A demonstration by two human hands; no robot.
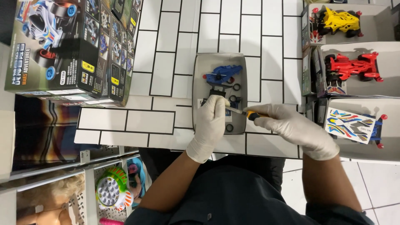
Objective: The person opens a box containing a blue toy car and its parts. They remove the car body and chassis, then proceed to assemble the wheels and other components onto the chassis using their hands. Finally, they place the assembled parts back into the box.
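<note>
Right hand (291, 127) grip on screwdriver (243, 112), left hand (210, 121) steadying

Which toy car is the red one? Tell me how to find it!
Look at the white tabletop with black brick lines, then at the three open grey boxes along its right side. The red toy racing car lies in the middle box. The box above holds a yellow toy car; the box below holds a blue car under a colourful sticker sheet.
</note>
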